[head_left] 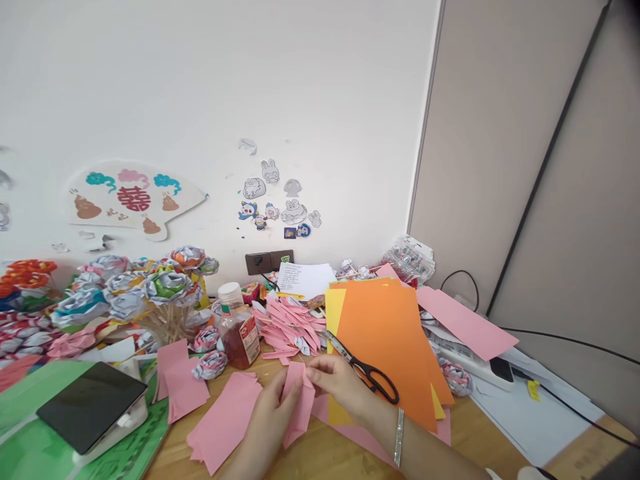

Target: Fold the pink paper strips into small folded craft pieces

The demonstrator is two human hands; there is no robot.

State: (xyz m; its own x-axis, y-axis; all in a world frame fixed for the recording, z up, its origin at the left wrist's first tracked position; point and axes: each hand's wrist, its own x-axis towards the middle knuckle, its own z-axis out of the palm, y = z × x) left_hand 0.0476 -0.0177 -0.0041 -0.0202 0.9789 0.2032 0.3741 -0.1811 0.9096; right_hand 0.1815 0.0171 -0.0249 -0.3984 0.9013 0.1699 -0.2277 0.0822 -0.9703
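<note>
Both hands hold one strip of pink paper [300, 415] above the front of the desk. My left hand [270, 417] grips its left edge, with the thumb pressed on the paper. At the upper right corner, my right hand [336, 379] pinches the strip between thumb and fingers. The paper looks creased, with its top corner bent. Left of my left hand lies a stack of pink paper strips [225, 420]. Just behind my hands is a heap of folded pink paper pieces [290, 323]. Black-handled scissors [367, 373] rest by my right wrist.
Orange paper sheets [385, 333] lie to the right, over yellow ones. A jar of red liquid [239, 333] stands behind the pink stack. Crumpled paper flowers [170, 287] fill the back left. A black tablet [93, 403] sits on a stand at the left. Cables [570, 407] cross the right side.
</note>
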